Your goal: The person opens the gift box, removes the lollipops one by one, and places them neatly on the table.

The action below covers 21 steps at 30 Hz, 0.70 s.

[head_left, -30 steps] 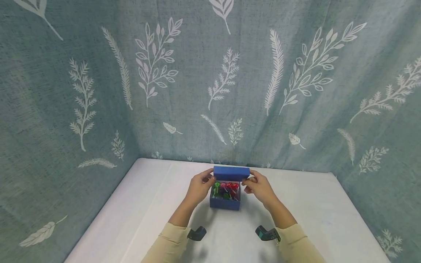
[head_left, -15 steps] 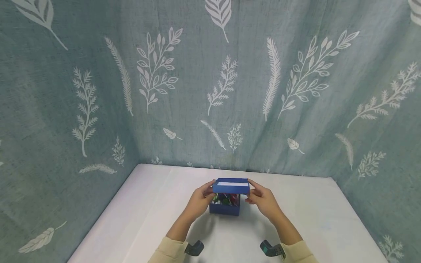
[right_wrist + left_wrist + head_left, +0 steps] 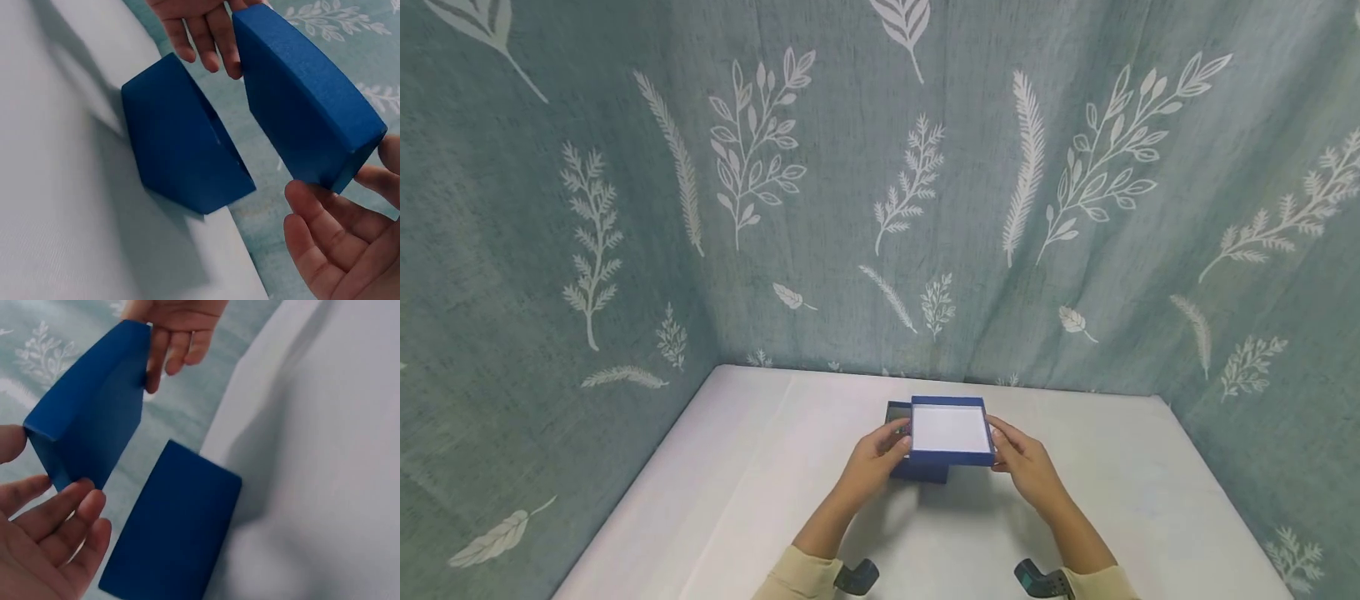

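Leafy curtain [image 3: 850, 192] behind; lower centre, left hand [image 3: 874, 455] and right hand [image 3: 1027, 463] grip the lid [image 3: 950, 428] by opposite sides, likely steadying it clear of the box [image 3: 920, 472].

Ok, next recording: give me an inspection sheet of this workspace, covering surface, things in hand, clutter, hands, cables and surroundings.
Surface: white table, shadowed around the box.
Job's things: blue lid, held apart from the box, white inside showing in the head view; open blue box on the table, contents mostly hidden.
Clutter: nothing seen.
Hands: left hand and right hand grip opposite sides of the lid.
Cables: nothing seen.
Surroundings: leaf-patterned curtain behind and at both sides.
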Available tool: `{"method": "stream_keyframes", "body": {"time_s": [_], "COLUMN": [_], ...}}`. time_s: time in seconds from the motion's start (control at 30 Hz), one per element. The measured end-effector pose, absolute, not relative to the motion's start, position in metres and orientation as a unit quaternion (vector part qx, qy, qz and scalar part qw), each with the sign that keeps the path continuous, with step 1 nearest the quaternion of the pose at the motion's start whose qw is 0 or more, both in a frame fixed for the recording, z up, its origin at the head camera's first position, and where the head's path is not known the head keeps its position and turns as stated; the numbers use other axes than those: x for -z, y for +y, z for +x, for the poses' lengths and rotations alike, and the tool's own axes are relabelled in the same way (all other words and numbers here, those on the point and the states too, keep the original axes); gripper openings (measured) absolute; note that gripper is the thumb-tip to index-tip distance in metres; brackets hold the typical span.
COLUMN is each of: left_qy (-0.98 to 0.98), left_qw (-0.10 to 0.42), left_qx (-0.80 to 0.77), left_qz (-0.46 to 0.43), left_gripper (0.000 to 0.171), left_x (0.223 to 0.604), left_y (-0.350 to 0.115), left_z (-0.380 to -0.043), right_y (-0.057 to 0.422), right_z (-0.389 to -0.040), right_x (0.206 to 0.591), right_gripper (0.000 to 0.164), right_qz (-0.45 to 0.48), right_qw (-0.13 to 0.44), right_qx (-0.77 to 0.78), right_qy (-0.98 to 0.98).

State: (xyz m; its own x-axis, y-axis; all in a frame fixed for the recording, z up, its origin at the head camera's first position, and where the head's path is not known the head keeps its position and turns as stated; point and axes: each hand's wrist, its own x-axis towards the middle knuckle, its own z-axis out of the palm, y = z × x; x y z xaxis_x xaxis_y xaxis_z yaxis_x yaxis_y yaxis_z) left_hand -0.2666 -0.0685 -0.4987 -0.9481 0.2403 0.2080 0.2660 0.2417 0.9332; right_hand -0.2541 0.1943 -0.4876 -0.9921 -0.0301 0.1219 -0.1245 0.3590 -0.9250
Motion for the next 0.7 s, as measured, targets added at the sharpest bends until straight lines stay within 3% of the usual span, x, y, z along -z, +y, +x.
{"method": "stream_keyframes", "body": {"time_s": [0.7], "left_qy": [-0.814], "left_qw": [-0.051], "left_qx": [0.547], "left_qz": [-0.190], "left_gripper": [0.058], "left_x": [0.507], "left_y": [-0.017], "left_z": [-0.247], "right_y": [0.248], "right_z": [-0.220], "right_x": [0.500], "right_gripper": [0.041], "right_qz": [0.014], "right_qw": [0.051], "right_qx": [-0.530], "right_qy": [-0.846]}}
